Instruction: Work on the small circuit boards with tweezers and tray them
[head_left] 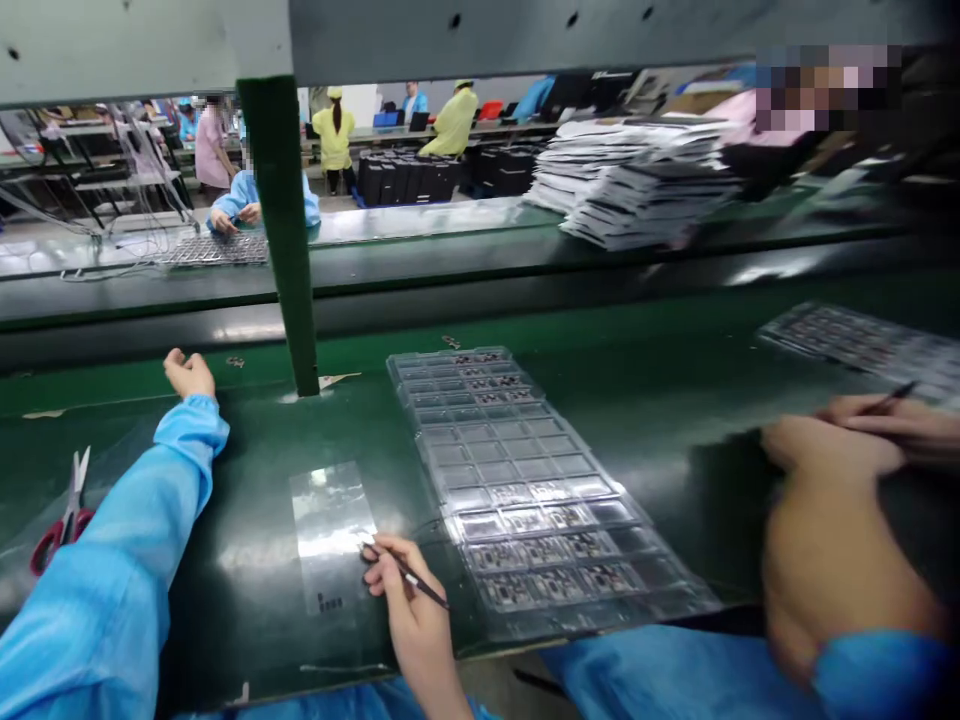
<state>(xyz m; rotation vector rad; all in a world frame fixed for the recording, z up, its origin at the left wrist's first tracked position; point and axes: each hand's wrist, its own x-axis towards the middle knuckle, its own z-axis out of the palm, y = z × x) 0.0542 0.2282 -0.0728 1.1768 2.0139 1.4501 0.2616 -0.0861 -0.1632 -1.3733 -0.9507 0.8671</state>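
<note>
My left hand [190, 374], in a blue sleeve, reaches forward to the far edge of the green bench. Its fingers are curled, and anything inside them is hidden. A small metal-looking part [235, 362] lies just right of it. My right hand [416, 605] grips dark tweezers [424, 588] by the right edge of a clear plastic sheet [319, 520]. Several tiny black pieces [330, 604] sit at the near end of that sheet. Beside my right hand lies a clear compartment tray [510, 455], with small circuit-board-like parts in its near and far rows and bare compartments between.
Red-handled scissors [64, 525] lie left of my left forearm. A green post [281, 240] rises behind the sheet. At right, a co-worker's hands [847, 440] work with a dark tool by another tray [862, 345]. Stacked white packs [637, 180] stand beyond.
</note>
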